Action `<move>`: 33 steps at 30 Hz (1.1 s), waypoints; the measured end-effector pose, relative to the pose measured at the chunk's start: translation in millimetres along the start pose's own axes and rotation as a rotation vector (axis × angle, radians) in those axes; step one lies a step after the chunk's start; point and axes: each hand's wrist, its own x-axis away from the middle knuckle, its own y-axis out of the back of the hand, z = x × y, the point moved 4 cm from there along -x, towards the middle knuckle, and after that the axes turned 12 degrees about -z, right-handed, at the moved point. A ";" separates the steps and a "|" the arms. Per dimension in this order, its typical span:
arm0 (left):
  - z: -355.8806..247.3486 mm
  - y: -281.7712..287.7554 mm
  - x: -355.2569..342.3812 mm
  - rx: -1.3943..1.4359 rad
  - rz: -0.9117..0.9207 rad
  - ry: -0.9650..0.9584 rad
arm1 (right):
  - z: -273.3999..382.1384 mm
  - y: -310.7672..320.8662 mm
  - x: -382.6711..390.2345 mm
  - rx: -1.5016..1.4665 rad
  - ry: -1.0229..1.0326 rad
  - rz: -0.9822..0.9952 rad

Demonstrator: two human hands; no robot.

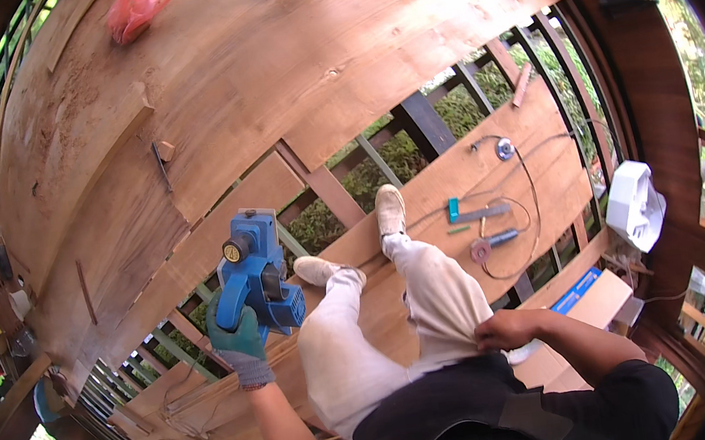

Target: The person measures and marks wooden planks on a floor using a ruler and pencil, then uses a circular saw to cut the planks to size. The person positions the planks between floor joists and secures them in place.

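My left hand [241, 343], in a green and grey work glove, grips the handle of a blue electric planer [252, 263]. The planer is held up beside my left leg, over the edge of the laid planks. My bare right hand [507, 329] rests at the thigh of my light trousers [446, 296], its fingers curled on the cloth. Right of my feet, a blue angle grinder [496, 241] with a reddish disc lies on a board. A try square [457, 212] with a teal stock is close to it.
Wide wooden planks [250, 101] spread ahead, with sawdust at the left and a pink plastic bag [135, 13]. Open gaps between metal joists [376, 160] show greenery below. Cables cross the right-hand board [542, 188]. A white plastic container [635, 207] and cardboard box [596, 304] stand right.
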 end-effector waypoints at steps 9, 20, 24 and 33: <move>108.0 -135.6 -100.1 0.255 -0.087 0.067 | -155.9 232.2 -416.8 -0.744 -0.041 -0.810; 155.4 -128.9 -135.0 0.224 -0.087 0.002 | -196.7 253.5 -655.7 -1.473 0.312 -0.980; 153.2 -119.9 -124.9 0.274 -0.134 0.012 | -228.3 220.9 -636.1 -1.505 0.244 -0.949; 141.9 -131.9 -115.4 0.562 0.037 0.066 | -215.6 222.5 -643.2 -1.921 0.276 -0.845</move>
